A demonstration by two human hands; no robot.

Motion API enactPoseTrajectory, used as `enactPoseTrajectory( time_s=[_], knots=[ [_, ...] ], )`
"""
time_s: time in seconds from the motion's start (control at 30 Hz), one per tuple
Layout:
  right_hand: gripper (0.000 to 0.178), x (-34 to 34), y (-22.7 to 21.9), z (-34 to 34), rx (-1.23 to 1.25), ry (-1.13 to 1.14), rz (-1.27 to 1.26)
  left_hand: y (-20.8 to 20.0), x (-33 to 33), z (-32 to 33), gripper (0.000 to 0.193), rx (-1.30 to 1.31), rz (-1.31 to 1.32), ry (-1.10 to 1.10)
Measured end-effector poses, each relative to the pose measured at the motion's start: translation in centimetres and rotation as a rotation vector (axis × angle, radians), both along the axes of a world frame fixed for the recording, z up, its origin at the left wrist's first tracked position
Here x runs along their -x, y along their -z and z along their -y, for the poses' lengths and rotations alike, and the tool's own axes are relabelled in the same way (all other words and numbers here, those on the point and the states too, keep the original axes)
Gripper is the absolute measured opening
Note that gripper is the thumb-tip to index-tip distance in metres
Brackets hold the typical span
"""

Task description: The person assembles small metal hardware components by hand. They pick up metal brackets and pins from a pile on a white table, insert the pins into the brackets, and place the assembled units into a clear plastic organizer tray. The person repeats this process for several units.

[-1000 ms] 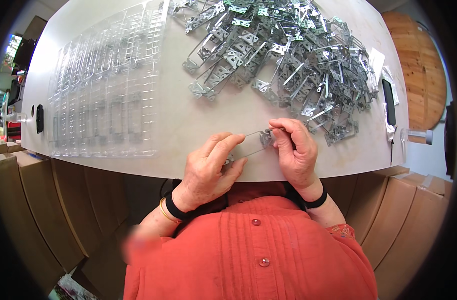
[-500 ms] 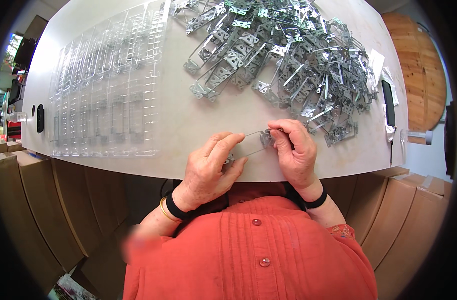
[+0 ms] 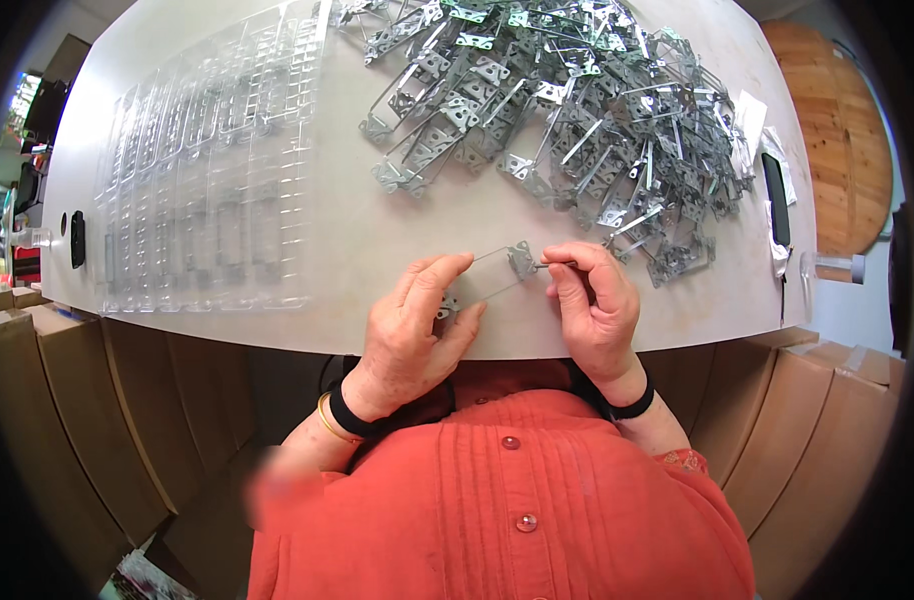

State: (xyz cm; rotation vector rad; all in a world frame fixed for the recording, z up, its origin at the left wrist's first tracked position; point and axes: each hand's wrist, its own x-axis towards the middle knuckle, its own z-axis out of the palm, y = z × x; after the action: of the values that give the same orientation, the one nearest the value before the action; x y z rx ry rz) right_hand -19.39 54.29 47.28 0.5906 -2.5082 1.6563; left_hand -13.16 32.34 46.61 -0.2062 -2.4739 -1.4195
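A metal bracket frame [image 3: 521, 261], two punched plates joined by thin rods, is held above the table near its front edge. My left hand [image 3: 407, 330] is closed on its left end, the thumb and fingers gripping around the rods and the near plate, which is partly hidden. At the far plate, my right hand [image 3: 599, 305] pinches a thin dark rod-like piece [image 3: 557, 265] between thumb and forefinger. The piece's tip reaches the plate or lies right beside it; I cannot tell which. Most of it is hidden by the fingers.
A large heap of similar metal brackets [image 3: 587, 120] covers the far middle and right. Clear plastic trays [image 3: 207, 170] lie at the left. A dark phone-like object [image 3: 776, 198] rests on white paper at the right edge. Cardboard boxes [image 3: 67, 420] stand beneath the table.
Both hands have shifted slightly, the bracket moving left. My right fingers have drawn away from its plate, and the thin dark piece between them now shows.
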Motion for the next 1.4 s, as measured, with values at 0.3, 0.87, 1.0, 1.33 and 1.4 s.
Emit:
enactPoseTrajectory(
  time_s=[0.3,0.87,1.0,1.33,1.4],
  knots=[
    [0.016,-0.20,-0.10,-0.08,-0.027,0.007,-0.013,-0.19,0.03,0.00,0.054,0.008,0.009,-0.007],
    [0.014,-0.09,-0.02,0.06,-0.080,0.005,-0.070,-0.07,0.16,0.12,0.056,0.010,-0.011,0.011],
    [0.015,-0.14,-0.35,0.22,-0.080,0.007,-0.044,-0.06,0.10,0.09,0.056,0.006,0.005,0.011],
    [0.015,-0.17,-0.22,0.12,-0.052,-0.004,-0.005,-0.02,0.02,0.09,0.057,0.009,0.006,0.007],
    [0.015,-0.19,0.01,-0.03,-0.018,0.006,-0.003,-0.04,0.07,0.05,0.058,0.015,-0.006,0.003]
  ],
)
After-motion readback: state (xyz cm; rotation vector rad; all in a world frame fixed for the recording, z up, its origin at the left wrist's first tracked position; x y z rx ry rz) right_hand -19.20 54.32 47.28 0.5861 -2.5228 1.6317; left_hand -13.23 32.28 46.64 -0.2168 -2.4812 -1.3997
